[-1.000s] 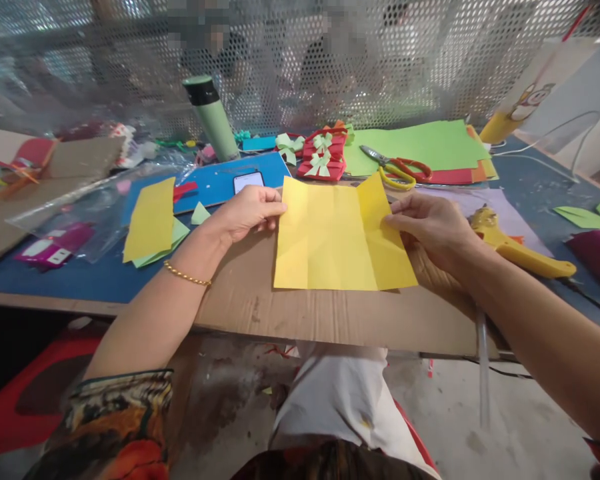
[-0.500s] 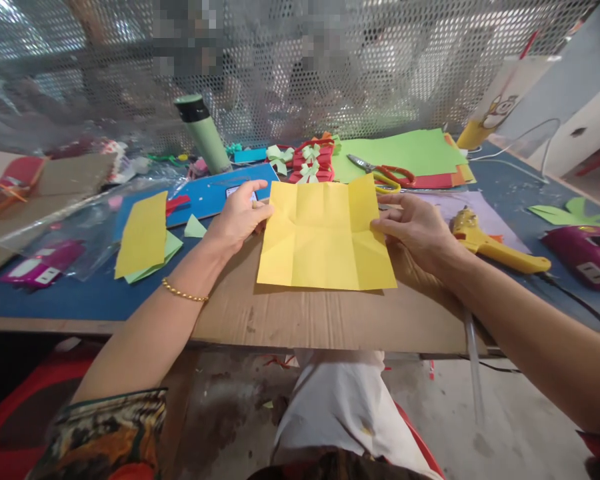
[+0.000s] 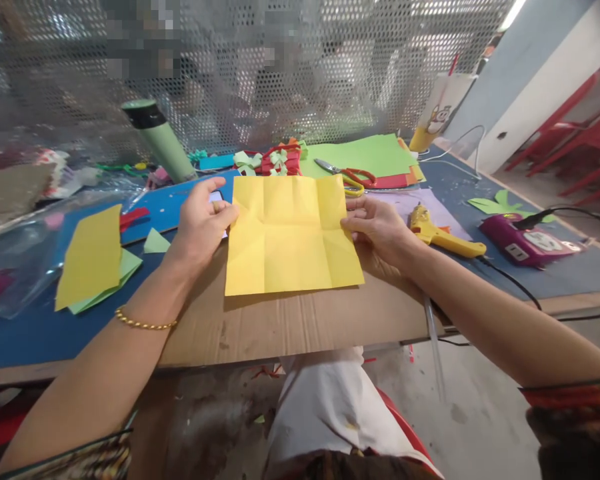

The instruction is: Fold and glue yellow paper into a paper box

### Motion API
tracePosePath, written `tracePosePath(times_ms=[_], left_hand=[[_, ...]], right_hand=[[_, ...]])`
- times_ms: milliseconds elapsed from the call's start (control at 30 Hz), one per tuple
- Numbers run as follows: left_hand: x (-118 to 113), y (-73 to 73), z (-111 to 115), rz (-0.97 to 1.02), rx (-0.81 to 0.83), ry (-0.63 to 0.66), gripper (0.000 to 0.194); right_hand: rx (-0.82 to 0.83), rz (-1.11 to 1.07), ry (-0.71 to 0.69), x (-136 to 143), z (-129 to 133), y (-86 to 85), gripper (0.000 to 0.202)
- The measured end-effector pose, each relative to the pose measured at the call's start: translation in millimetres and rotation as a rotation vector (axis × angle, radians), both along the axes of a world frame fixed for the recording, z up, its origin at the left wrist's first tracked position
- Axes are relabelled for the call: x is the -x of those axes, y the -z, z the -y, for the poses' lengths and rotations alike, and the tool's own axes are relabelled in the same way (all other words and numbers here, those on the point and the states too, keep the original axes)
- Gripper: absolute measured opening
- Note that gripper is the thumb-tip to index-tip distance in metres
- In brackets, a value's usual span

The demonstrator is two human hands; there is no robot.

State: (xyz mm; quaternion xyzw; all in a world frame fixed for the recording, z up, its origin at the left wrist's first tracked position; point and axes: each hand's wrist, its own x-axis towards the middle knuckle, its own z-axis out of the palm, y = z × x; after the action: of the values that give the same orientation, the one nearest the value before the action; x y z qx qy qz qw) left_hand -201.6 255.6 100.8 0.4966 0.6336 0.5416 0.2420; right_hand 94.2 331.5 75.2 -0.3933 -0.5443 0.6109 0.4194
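A sheet of yellow paper point(image 3: 293, 233), marked by a grid of fold creases, is spread out between my two hands just over a brown cardboard sheet point(image 3: 280, 330). Its left edge is pinched by my left hand point(image 3: 203, 217), thumb in front and some fingers hidden behind. On the opposite edge, my right hand point(image 3: 380, 227) grips the paper the same way. A phone, partly covered by my left hand, lies behind it. Right of my right hand rests a yellow hot glue gun point(image 3: 445, 237) on purple paper point(image 3: 443, 207).
Orange-handled scissors point(image 3: 347, 175) lie on green paper sheets point(image 3: 370, 152) behind the yellow sheet. A green bottle point(image 3: 163, 143) stands at back left, a drink cup point(image 3: 437, 113) at back right. A purple power strip point(image 3: 527, 240) sits on the right; folded yellow paper point(image 3: 93, 250) lies left.
The camera view has turned to the right, so everything appears further left. Both hands keep hold of the yellow paper, which looks slightly flatter at its right side.
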Motion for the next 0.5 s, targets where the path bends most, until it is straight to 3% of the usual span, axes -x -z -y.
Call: tracePosePath(times_ms=[200,500], left_hand=[[-2.4,-1.2,-1.3,0.122,-0.104,0.019,0.056],[0.3,7.1,-4.9,0.041,-0.119,0.019,0.05]], right_hand=[[0.04,-0.057,-0.08,-0.8,0.1,0.1,0.028],[0.008,-0.002,-0.073,-4.3,0.3,2.8,0.019]])
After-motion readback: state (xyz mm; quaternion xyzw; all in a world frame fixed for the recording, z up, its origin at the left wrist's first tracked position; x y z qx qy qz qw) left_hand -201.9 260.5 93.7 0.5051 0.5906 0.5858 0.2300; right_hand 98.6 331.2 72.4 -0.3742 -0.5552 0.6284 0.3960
